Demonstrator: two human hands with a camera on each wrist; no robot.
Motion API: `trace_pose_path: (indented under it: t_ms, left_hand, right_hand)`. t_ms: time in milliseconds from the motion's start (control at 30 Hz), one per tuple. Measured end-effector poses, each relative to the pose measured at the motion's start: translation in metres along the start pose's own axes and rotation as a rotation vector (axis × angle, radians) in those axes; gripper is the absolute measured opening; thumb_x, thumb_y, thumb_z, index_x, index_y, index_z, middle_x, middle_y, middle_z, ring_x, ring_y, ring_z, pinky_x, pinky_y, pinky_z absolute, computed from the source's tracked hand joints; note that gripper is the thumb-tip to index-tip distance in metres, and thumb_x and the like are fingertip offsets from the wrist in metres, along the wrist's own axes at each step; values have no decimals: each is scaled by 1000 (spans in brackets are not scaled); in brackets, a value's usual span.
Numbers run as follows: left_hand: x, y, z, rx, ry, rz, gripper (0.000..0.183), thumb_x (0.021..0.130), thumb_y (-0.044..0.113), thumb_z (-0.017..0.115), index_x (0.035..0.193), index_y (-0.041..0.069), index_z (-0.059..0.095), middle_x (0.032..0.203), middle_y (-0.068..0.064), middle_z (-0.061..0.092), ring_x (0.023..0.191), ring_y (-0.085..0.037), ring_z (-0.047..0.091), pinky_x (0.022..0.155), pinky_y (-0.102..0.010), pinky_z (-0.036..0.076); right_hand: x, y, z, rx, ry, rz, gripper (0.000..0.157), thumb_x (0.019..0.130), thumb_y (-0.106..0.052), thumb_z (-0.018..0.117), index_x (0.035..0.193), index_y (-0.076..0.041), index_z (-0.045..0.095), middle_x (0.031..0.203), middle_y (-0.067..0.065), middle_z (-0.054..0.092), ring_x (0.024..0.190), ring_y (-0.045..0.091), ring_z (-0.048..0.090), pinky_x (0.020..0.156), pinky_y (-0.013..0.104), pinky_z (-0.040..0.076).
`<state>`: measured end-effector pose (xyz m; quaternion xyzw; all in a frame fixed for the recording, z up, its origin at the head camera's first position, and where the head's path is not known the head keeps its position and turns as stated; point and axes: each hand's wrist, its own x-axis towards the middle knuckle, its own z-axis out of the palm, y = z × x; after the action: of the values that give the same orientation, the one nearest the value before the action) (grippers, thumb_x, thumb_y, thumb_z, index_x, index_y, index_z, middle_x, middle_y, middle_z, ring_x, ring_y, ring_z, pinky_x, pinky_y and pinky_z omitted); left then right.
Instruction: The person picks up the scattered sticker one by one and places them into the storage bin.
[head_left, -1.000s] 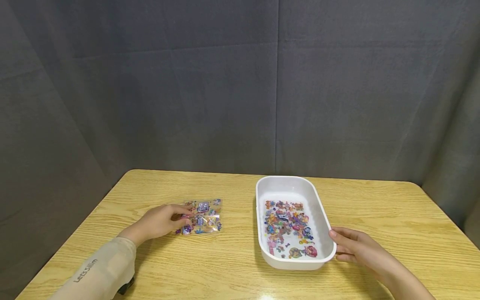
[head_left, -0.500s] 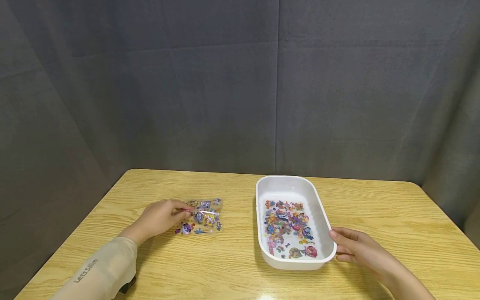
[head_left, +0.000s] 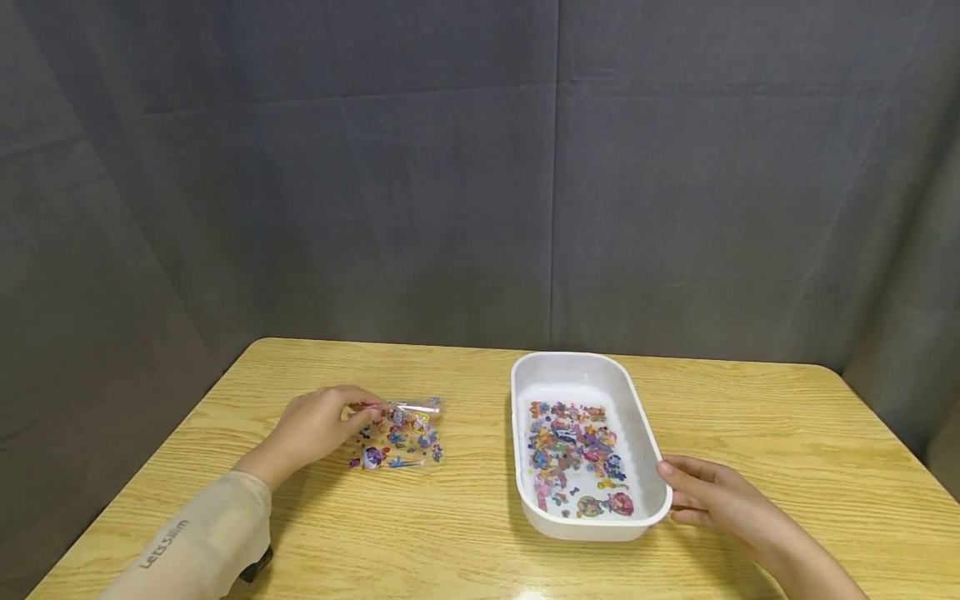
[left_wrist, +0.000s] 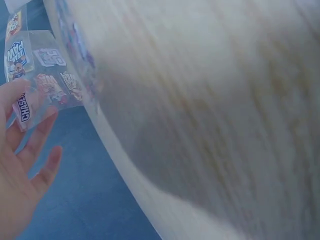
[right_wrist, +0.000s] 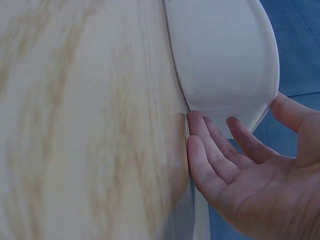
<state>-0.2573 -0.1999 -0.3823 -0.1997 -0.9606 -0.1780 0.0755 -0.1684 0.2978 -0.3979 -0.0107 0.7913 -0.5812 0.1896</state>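
My left hand (head_left: 311,425) pinches the edge of a clear sticker sheet (head_left: 411,415) between thumb and fingers. In the left wrist view the printed sheet (left_wrist: 48,57) bends up from the table, lettering showing on it. Under it, more clear sticker sheet (head_left: 397,457) with purple and blue cartoon figures lies flat on the wood. On the right, my right hand (head_left: 723,496) holds the near right corner of a white tray (head_left: 585,531), thumb at the rim. Its fingertips (right_wrist: 195,117) touch the tray's outer side low down. Colourful clear stickers (head_left: 573,450) lie inside the tray.
The wooden table (head_left: 465,525) has rounded far corners. A grey curtain (head_left: 450,208) hangs behind it and along the sides. A small black object (head_left: 257,565) shows beneath my left sleeve (head_left: 202,533).
My left hand has moved slightly away from me, raising the edge of the pinched sticker sheet and uncovering more printed figures below. The right hand and the tray have stayed in place.
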Motion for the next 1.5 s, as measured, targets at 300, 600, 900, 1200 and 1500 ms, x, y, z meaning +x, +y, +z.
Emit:
trace_pose_path:
  t_ms: [300, 600, 900, 1200, 1500]
  left_hand:
    - [1, 8, -9, -14, 22, -10, 20, 96, 27, 68, 114, 23, 76, 116, -2, 71, 103, -27, 67, 82, -52, 52]
    - [3, 18, -11, 6, 72, 18, 20, 95, 29, 69, 113, 24, 76, 114, 1, 72, 96, -22, 68, 74, -46, 53]
    - [6, 27, -10, 11, 109, 38, 19, 95, 30, 69, 112, 26, 76, 113, 2, 72, 95, -21, 69, 72, -43, 54]
    - [8, 40, -12, 13, 109, 61, 20, 95, 32, 68, 113, 27, 76, 112, 4, 72, 93, -20, 68, 68, -39, 52]
    - [10, 52, -14, 8, 127, 61, 22, 96, 34, 68, 115, 28, 75, 115, 4, 71, 101, -21, 67, 79, -47, 54]
  right_hand:
    - [0, 0, 1, -7, 17, 24, 70, 106, -36, 47, 144, 20, 27, 123, 15, 64, 107, 25, 64, 88, 34, 54]
    - [0, -1, 1, -16, 28, 37, 71, 106, -37, 47, 144, 19, 28, 124, 15, 63, 107, 25, 64, 88, 36, 54]
    - [0, 0, 0, -17, 4, 9, 70, 107, -35, 46, 143, 21, 26, 122, 15, 64, 107, 25, 65, 87, 35, 55]
    - [0, 0, 0, -19, 1, -5, 70, 107, -34, 46, 143, 23, 25, 121, 16, 65, 106, 26, 65, 87, 34, 55]
    - [1, 0, 0, -8, 0, -10, 69, 107, -33, 46, 143, 23, 25, 121, 16, 65, 105, 24, 65, 87, 33, 55]
